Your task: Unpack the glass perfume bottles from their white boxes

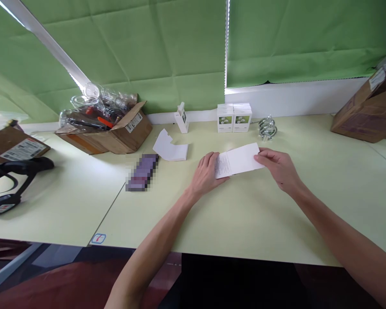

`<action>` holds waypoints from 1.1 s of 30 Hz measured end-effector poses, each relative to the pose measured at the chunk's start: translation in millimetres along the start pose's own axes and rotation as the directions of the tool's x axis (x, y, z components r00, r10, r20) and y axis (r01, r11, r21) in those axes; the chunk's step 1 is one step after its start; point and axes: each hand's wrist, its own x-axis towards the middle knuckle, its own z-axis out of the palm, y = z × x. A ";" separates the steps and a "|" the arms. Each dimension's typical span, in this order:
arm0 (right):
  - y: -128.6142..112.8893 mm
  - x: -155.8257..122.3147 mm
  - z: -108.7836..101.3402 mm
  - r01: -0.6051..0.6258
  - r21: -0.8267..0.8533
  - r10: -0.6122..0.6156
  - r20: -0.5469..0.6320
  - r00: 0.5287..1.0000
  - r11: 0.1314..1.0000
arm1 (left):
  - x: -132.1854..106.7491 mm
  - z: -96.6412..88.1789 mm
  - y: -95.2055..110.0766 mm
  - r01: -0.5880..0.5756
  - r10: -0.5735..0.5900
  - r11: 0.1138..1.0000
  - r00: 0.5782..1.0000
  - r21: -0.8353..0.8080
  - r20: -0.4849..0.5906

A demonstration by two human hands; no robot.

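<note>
A flat white carton blank (239, 159) with small print on its left part lies on the pale green table (244, 214). My left hand (206, 175) curls around its left end, fingers closed on it. My right hand (278, 168) pinches its right end between thumb and fingers. Both hands grip the same piece just above the tabletop.
An unfolded white carton (170, 148) lies left of the hands, beside a blurred purple item (142, 172). Two printed small boxes (234, 117), one upright box (182, 117) and a clear wrapper (266, 127) stand at the back. Cardboard boxes (112, 131) (366, 111) sit left and right; a black tool (9, 180) lies far left.
</note>
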 end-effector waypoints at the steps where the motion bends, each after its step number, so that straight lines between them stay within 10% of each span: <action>1: -0.9 1.5 -3.5 0.003 0.023 -0.002 -0.036 0.999 1.000 | 0.1 -0.9 -1.2 0.015 -0.015 1.000 1.000 -0.020 -0.003; 13: -1.3 15.4 -22.4 0.031 0.410 0.098 -0.289 0.952 0.912 | 3.6 -3.6 -16.0 0.300 -0.319 0.886 0.948 -0.353 0.007; 26: -0.3 5.4 -7.4 -0.068 0.159 0.085 -0.100 0.991 0.985 | 11.1 -7.4 -35.1 0.429 -0.575 0.654 0.817 -0.623 -0.042; 33: 0.8 4.5 -5.2 -0.083 0.116 0.093 -0.083 0.992 0.990 | 6.4 -2.3 -33.9 0.543 -0.568 0.811 0.820 -0.216 -0.071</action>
